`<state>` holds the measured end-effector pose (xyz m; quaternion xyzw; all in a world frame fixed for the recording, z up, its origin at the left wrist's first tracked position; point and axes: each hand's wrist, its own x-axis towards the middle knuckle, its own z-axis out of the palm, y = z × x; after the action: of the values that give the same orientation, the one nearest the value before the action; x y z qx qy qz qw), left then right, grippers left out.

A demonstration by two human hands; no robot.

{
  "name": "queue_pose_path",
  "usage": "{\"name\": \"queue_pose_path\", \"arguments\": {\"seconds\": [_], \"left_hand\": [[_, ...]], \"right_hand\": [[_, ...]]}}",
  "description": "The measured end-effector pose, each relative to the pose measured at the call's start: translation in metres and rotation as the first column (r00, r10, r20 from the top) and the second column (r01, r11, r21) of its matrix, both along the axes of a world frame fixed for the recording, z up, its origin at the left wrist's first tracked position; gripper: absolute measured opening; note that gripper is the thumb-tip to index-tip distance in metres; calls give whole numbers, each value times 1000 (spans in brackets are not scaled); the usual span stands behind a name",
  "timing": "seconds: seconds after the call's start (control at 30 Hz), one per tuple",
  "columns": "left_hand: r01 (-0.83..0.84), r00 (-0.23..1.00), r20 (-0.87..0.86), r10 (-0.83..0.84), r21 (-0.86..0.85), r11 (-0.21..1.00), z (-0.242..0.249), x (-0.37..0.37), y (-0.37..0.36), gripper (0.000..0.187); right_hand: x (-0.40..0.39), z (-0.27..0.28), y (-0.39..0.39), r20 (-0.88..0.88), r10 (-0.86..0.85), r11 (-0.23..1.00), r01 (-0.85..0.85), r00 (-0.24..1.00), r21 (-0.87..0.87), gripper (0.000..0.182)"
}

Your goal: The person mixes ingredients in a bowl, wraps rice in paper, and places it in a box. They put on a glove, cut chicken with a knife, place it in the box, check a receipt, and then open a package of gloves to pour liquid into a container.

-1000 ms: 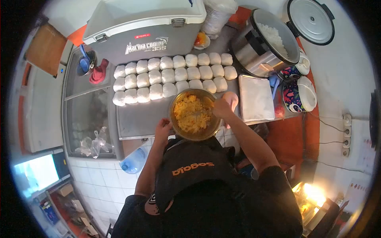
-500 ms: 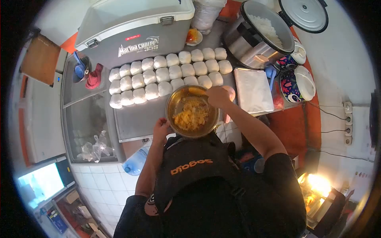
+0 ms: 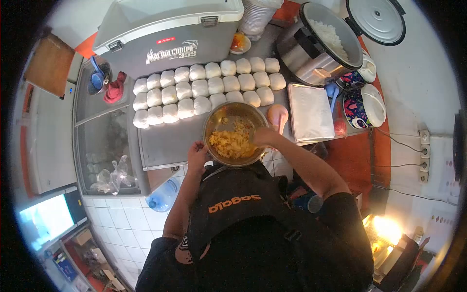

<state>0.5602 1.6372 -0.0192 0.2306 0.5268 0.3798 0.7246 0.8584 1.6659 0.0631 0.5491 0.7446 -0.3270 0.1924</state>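
Observation:
A metal mixing bowl (image 3: 217,117) with crumbly yellow-orange food (image 3: 232,143) inside is held close to my body at the table's front edge. My left hand (image 3: 198,155) is closed on the bowl's left rim. Over the right part of the bowl, my right hand (image 3: 265,137) is closed with its fingers pointing down at the food; whatever it grips is hidden and slightly blurred. Just behind that hand, a pinkish-orange scoop (image 3: 278,117) lies on the table. Beyond the bowl, rows of white wrapped bundles (image 3: 199,88) stretch across the tabletop.
A grey cooler box (image 3: 170,46) stands behind the bundles. To the right are an open rice cooker (image 3: 311,53) with white rice, a stack of wrapping sheets (image 3: 312,112), a blue scoop (image 3: 332,93) and a patterned pot (image 3: 365,107). A glass-topped freezer (image 3: 104,141) is at left.
My right hand has moved from the bowl's upper right rim down and toward me, over the food. The food has shifted. My left hand stays on the rim.

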Motion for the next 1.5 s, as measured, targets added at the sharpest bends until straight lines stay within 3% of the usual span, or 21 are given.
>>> {"name": "queue_pose_path", "arguments": {"seconds": [0.03, 0.1, 0.17, 0.2, 0.27, 0.37, 0.43, 0.5, 0.53, 0.6, 0.67, 0.73, 0.77, 0.87, 0.97, 1.07, 1.17, 1.2, 1.27, 1.3, 1.5], "left_hand": [[-16, 1000, -6, 16, -8, 1000, -1, 0, -1, 17], [-47, 999, -15, 46, -14, 999, -3, 1, 2, 18], [-22, 1000, -12, 22, -8, 1000, 3, 0, 3, 16], [-10, 1000, -12, 10, -7, 1000, 5, -1, 3, 16], [12, 1000, -17, -12, -7, 1000, 2, -4, 3, 16], [27, 1000, -14, -28, -8, 1000, 2, -4, 4, 16], [19, 1000, -9, -20, -17, 1000, 2, -3, 5, 17], [-4, 1000, -6, 4, -39, 999, 2, -2, 4, 17], [1, 1000, 6, -1, -33, 999, -1, -2, 3, 17], [16, 999, 31, -15, -17, 1000, -9, -3, 4, 17], [6, 1000, 16, -6, -18, 1000, -4, 0, 3, 17], [-9, 1000, 13, 9, 5, 1000, -2, 0, 6, 17], [-16, 1000, 18, 16, 19, 1000, -3, -2, 4, 17], [-15, 999, 38, 14, 17, 1000, -7, -2, 3, 17], [7, 999, 51, -7, -9, 1000, -2, -2, 2, 15], [17, 1000, 9, -16, -30, 999, -10, -2, 0, 15], [-5, 1000, 12, 6, -43, 999, -2, 0, 0, 18], [-14, 1000, 23, 15, -49, 999, 3, 0, -1, 19], [-13, 1000, 25, 14, -41, 999, -3, 1, 1, 20], [-13, 1000, 22, 13, -38, 999, -8, -1, 1, 20], [76, 989, -135, -66, 69, 995, -23, -2, 10, 16]], "right_hand": [[-8, -19, 5, -43, 153, 984, -156, 987, -91, 29], [-19, -49, 6, -184, -147, 949, 86, 972, -302, 27], [-29, -64, -11, -174, -804, 552, 603, 569, -577, 24], [-32, -65, -18, -123, -957, 277, 699, 263, -660, 22], [-37, -38, -24, -26, -982, -98, 631, -185, -770, 18], [-18, -24, -30, 16, -968, -137, 474, -250, -870, 17], [-14, -1, -30, -79, -935, -125, 528, -346, -840, 20], [-9, -13, -30, -397, -917, 190, 845, -28, -499, 23], [-4, -46, -30, -477, -786, 469, 882, 394, -46, 24], [-11, -66, -36, -261, -586, 636, 634, 767, 439, 25], [-43, -68, -48, -94, -629, 642, 583, 772, 498, 25], [-20, -60, -41, -15, -146, 892, 138, 989, 430, 23], [-10, -58, -36, 9, 125, 919, -119, 992, 377, 22], [-10, -5, -6, 114, -10, 979, -14, 993, 205, 21], [-39, -16, 19, -129, -577, 766, 589, 806, 255, 21], [-62, -75, 0, -90, -616, 733, 611, 783, 299, 25], [-36, -57, 9, -19, -212, 972, 213, 977, 102, 31], [-27, -25, 7, -43, -345, 934, 348, 937, 77, 33], [3, 2, 10, -4, -256, 965, 256, 967, 50, 34], [16, -3, 15, 53, -26, 999, 24, 998, 37, 32], [-17, -35, -8, 114, -220, 855, 135, 969, 500, 18]]}}
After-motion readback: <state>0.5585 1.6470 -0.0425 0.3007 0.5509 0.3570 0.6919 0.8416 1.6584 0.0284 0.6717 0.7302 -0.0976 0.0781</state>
